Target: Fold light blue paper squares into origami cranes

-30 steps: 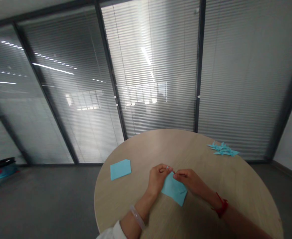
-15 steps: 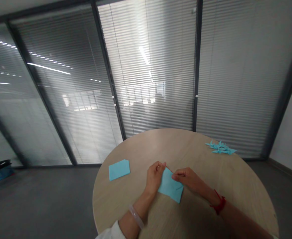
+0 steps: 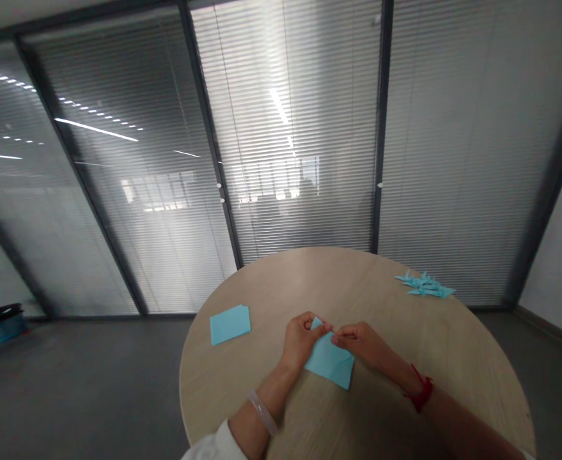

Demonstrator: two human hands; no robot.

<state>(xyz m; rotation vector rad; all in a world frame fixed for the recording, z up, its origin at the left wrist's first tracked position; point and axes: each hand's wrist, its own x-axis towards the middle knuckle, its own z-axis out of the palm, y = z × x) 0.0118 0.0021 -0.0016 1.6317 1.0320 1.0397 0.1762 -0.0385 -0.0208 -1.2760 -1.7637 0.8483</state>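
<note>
A light-blue sheet of paper [image 3: 329, 363] lies on the round wooden table between my hands, with a crease or folded edge near its right side. My left hand [image 3: 302, 338] is closed on the sheet's far left edge, thumb stretched along the top of the paper. From the right, my right hand [image 3: 360, 342] pinches the paper's upper right edge, its fingertips close to the left thumb. My fingers partly cover the sheet's far edge.
To the left on the table [image 3: 304, 275] lies a stack of light-blue paper [image 3: 230, 324]. Several folded blue paper pieces [image 3: 425, 284] with pointed tips sit in a pile at the far right. Glass partitions with blinds [image 3: 300, 128] stand behind the table.
My left thumb and fingers have shifted right along the sheet's far edge, closer to my right fingertips. My right hand has barely moved.
</note>
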